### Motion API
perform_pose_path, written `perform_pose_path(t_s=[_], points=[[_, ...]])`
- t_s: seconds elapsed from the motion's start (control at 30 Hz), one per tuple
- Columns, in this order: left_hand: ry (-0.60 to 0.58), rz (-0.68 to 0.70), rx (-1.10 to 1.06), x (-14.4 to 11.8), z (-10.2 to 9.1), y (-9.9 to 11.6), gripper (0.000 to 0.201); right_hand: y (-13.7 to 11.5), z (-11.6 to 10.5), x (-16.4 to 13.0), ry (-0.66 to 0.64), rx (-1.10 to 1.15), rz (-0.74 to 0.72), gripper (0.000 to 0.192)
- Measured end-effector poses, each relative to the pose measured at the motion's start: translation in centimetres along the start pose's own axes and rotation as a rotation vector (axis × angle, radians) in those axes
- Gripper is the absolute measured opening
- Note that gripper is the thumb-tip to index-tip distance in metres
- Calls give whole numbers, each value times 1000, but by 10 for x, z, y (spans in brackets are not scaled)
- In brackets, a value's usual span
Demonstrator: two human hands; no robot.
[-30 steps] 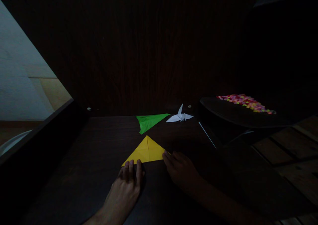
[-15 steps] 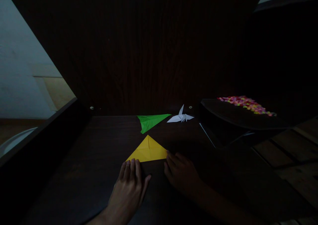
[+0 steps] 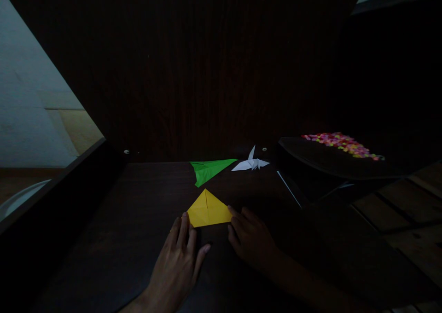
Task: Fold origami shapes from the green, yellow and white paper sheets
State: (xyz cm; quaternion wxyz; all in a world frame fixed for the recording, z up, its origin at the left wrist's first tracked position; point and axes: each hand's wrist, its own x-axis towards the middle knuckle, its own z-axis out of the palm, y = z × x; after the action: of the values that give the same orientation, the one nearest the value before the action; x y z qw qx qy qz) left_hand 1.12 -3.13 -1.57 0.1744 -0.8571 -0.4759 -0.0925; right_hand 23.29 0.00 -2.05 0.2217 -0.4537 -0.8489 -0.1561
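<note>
A folded yellow origami paper (image 3: pixel 209 209), roughly triangular with a vertical slit near its peak, lies on the dark wooden surface. My left hand (image 3: pixel 179 244) rests over its left corner, fingers stretched out flat and thumb spread away; that corner is mostly covered. At the opposite corner, my right hand (image 3: pixel 253 239) has bent fingers closed on the paper's edge, in deep shadow. Just beyond the paper lies a folded green paper (image 3: pixel 210 170). Right of the green piece is a white origami crane (image 3: pixel 251 164) with one wing pointing up.
A dark upright wooden panel (image 3: pixel 207 73) rises behind the surface. A raised side board (image 3: pixel 69 184) runs along the left. On the right, a dark rounded shelf (image 3: pixel 317 156) carries a cluster of small pink, red and yellow pieces (image 3: pixel 345 145).
My left fingers have slid slightly up over the yellow paper's left corner, covering more of it. The right hand stays at its corner, with its index fingertip slightly higher.
</note>
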Motion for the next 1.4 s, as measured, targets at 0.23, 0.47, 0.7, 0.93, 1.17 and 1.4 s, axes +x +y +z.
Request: perform_pose_path(t_s=[0.23,0.47,0.7,0.93,1.17,1.4], points=[[30,-15,23,-1,4,-1,58,4,2,-2,-79,-47,-63,12],[12,66,19,-3,4,-4,51,6,3,-3,-92,-57,-72,9],[5,158,-69,-2,0,-9,41,5,5,-4,-86,-48,-87,8],[-145,58,-120,12,-14,-19,33,6,8,-5,-60,-16,-52,12],[-198,-45,-298,15,-11,-39,44,20,3,2,-22,153,-2,13],[-199,-14,-344,17,-17,-42,50,29,-1,5,-77,223,-8,17]])
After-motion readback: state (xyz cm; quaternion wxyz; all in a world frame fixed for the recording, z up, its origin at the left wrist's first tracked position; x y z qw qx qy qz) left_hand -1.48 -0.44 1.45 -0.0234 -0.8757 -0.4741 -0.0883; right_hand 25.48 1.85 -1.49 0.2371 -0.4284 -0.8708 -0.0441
